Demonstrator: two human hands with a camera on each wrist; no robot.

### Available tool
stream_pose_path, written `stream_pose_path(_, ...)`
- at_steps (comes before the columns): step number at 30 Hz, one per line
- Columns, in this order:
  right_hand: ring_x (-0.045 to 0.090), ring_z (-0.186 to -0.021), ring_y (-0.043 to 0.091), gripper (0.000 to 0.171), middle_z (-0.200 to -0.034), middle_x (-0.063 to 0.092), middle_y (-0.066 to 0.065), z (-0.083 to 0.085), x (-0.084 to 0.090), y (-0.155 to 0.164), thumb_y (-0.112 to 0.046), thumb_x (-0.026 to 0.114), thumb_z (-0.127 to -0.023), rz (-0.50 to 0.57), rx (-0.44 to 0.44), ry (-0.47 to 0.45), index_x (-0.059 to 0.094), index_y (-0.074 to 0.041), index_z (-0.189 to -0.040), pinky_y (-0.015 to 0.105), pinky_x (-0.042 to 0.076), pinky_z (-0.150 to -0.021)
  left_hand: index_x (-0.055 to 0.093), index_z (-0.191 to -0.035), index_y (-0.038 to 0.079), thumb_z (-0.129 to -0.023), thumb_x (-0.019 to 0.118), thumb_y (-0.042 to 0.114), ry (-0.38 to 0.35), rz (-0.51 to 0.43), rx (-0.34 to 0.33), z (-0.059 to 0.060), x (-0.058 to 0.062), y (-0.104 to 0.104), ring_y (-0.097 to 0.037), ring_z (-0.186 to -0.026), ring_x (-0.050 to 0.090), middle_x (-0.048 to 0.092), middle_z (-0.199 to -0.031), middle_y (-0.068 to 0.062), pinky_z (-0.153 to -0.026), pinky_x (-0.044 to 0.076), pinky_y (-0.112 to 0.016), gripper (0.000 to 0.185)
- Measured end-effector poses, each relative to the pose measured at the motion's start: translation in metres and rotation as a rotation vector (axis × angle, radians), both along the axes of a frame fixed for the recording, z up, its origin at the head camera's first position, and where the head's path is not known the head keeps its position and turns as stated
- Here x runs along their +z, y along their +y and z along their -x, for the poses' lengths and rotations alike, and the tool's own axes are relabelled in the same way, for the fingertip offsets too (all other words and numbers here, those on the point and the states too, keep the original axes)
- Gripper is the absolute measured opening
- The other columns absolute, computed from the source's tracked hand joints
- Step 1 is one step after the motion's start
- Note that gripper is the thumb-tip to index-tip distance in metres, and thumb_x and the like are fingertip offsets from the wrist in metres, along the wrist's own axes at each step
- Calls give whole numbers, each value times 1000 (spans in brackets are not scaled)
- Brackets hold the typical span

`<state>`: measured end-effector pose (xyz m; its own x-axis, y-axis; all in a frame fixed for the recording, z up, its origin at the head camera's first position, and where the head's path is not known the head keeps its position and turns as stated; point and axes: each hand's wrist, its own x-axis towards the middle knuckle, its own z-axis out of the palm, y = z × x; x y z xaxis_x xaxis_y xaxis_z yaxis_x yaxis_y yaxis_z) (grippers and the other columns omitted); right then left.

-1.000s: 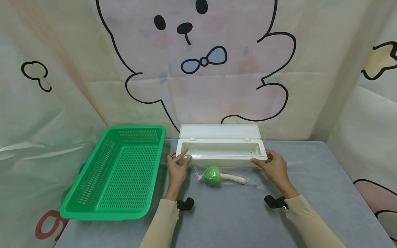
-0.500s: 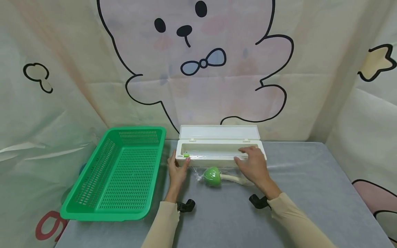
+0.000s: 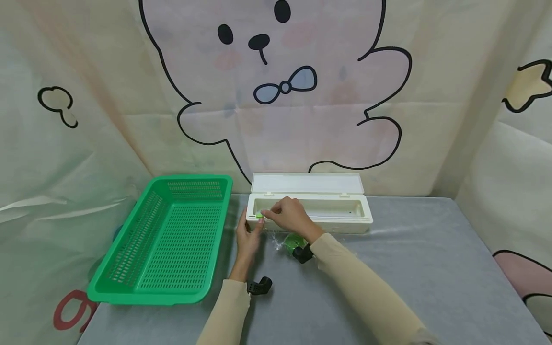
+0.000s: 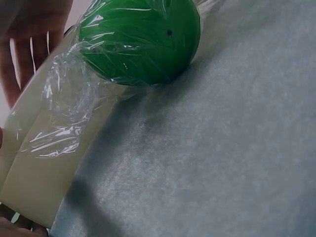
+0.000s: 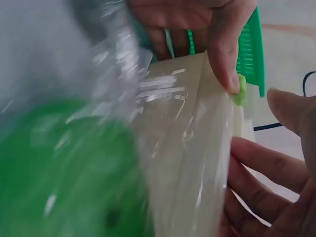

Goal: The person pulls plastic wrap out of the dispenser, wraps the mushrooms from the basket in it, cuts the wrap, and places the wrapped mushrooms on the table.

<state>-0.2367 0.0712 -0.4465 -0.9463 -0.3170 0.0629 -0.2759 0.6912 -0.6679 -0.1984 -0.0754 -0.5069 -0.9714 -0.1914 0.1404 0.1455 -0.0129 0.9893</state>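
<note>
Hands, head view: left hand [image 3: 247, 243] is gripping the white box [image 3: 336, 226] by its 8 o'clock corner, right hand [image 3: 291, 215] is reaching across to a green tab [image 3: 259, 215], fingers partly bent. Green basket [image 3: 146, 298] is sitting at the box's 9 o'clock. Left wrist: wrapped green mushroom [image 4: 140, 42] is lying at 11 o'clock on the grey surface [image 4: 222, 148]. Right wrist: that thumb's sitting well apart from its fingers, nothing visibly pinched.

Glossy plastic wrap [image 4: 71, 96], smooth plastic box [image 3: 340, 227], matt cloth [image 3: 431, 263]
</note>
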Motion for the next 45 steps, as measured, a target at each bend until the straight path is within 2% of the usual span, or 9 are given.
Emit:
stream_pose_path(4,43,-46,7,45,-50,58,-7,10,-5,-10,-45,71,-95,21,-42,-74,77,-10,-66,25,37,-47,29,-151,-14,-100,58,-4,-3,20,-4,-7,14,2,-46,-143,31,35,-153,-33,-116,28,-57,60)
stream_pose_path(7,21,-42,5,58,-38,30,-12,14,-8,-14,-49,73,-91,25,-75,-84,62,-14,-47,23,21,-43,29,-151,-14,-99,59,-4,2,3,2,-5,9,2,-45,-144,31,35,-153,-33,-117,27,-56,61)
stream_pose_path(14,21,-42,6,65,-38,27,-11,16,-9,-20,-52,79,-85,8,-134,-129,49,-18,-39,23,20,-41,30,-155,-8,-99,60,-4,-11,-10,12,8,-17,-2,-39,-143,34,37,-155,-28,-114,33,-53,64)
stream_pose_path(19,22,-42,6,59,-39,29,-9,20,-5,-19,-46,80,-87,8,-108,-180,59,-13,-43,22,20,-41,33,-155,-4,-97,64,-2,-18,-24,19,10,-18,-2,-37,-143,36,38,-155,-25,-114,35,-51,66)
stream_pose_path(24,28,-42,7,43,-40,37,-8,21,-1,-14,-35,77,-92,24,-34,-209,76,-3,-63,21,25,-42,34,-155,-4,-97,66,-1,-16,-56,12,10,-17,-1,-37,-144,35,38,-155,-25,-115,33,-50,66)
stream_pose_path(32,22,-43,4,35,-44,30,-9,23,0,-2,-15,67,-98,64,129,-225,75,5,-70,20,20,-44,35,-154,-5,-97,65,-2,-20,-69,21,8,-15,-2,-37,-144,34,39,-154,-26,-117,31,-49,64)
stream_pose_path(36,27,-45,6,24,-50,45,-5,22,-1,1,-12,64,-99,46,133,-225,80,2,-87,21,26,-46,36,-154,-4,-97,65,-1,-41,-56,32,9,-16,-2,-37,-141,39,42,-152,-25,-113,36,-49,64)
stream_pose_path(41,62,-73,13,20,-90,75,4,14,-5,4,-18,70,-98,-3,46,-90,78,-3,-108,28,53,-66,34,-153,-8,-97,66,-1,-37,-56,43,10,-19,-2,-40,-141,38,41,-152,-29,-114,34,-53,65)
stream_pose_path(45,65,-96,25,24,-100,73,9,8,-10,5,-22,78,-92,-40,19,119,78,-3,-106,40,54,-85,36,-152,-9,-96,67,-1,-32,-41,59,11,-19,-2,-41,-141,38,42,-151,-30,-116,32,-52,64)
